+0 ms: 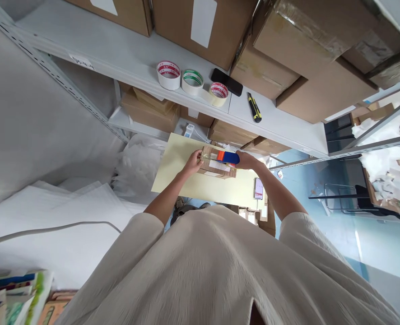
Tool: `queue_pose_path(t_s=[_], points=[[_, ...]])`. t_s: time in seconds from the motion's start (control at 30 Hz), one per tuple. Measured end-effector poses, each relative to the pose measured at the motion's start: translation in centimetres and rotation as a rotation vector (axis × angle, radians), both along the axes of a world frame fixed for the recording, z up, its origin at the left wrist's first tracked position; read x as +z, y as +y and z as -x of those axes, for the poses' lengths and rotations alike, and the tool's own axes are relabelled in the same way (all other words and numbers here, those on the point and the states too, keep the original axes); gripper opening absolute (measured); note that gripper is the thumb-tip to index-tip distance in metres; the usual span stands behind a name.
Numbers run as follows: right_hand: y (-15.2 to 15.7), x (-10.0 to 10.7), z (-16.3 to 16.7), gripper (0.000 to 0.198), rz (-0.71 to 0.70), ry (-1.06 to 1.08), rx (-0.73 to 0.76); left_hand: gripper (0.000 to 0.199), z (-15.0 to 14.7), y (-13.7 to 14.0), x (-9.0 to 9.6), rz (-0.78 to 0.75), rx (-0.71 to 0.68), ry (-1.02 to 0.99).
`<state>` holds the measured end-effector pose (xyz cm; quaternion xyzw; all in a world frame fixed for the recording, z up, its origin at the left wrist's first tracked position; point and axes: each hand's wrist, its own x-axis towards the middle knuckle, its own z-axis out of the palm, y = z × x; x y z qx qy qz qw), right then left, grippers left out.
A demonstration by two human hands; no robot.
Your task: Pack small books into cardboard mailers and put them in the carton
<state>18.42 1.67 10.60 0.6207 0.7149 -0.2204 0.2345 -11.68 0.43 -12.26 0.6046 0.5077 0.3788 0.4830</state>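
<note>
A small cardboard box (211, 173) with a white label lies on a pale yellow tabletop (171, 169). At its left end my left hand (193, 163) grips the box, fingers curled beside shiny clear tape. My right hand (248, 160) is closed around a blue and orange tape dispenser (231, 157), held over the top of the box towards its right side. My right fingers are partly hidden behind the dispenser. A phone (258, 188) with a lit screen lies near the table's right end.
On the shelf (281, 122) above sit tape rolls (192, 81), a black phone (227, 81), a yellow-black box cutter (254, 107) and large cartons (200, 31). More boxes (152, 110) stand lower behind the table. Clear plastic (141, 162) bulges at the left.
</note>
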Motion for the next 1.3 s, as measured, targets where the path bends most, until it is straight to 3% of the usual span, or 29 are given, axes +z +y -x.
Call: queue_pose_path(t_s=[0.13,0.23,0.4,0.57,0.8,1.0,1.13,1.3], points=[[-0.1,0.2,0.0,0.058,-0.008,-0.001,0.038,0.068,0.3,-0.5,-0.4,-0.061,-0.054,0.075],[-0.3,0.2,0.0,0.058,-0.015,-0.011,0.044,0.073,0.1,-0.7,0.3,-0.121,-0.091,0.185],[-0.6,0.0,0.0,0.056,-0.022,0.007,0.045,0.077,-1.7,-0.7,3.7,-0.187,-0.044,0.434],[-0.5,-0.1,0.0,0.055,-0.018,0.012,0.049,0.070,-3.1,-0.5,6.4,-0.278,-0.182,0.567],[-0.4,0.4,-0.1,0.055,-0.013,0.001,0.066,0.085,-2.1,-1.1,6.0,-0.237,-0.276,0.717],[0.1,0.6,-0.6,0.049,-0.004,0.031,0.100,0.093,-2.3,-0.7,5.7,-0.237,-0.248,0.642],[-0.1,1.6,-3.8,0.049,-0.013,0.012,0.063,0.093,-1.6,-0.5,5.4,-0.239,-0.226,0.606],[-2.1,2.7,-12.6,0.047,-0.013,-0.052,0.037,0.096,-0.7,-0.5,5.5,-0.237,-0.226,0.647]])
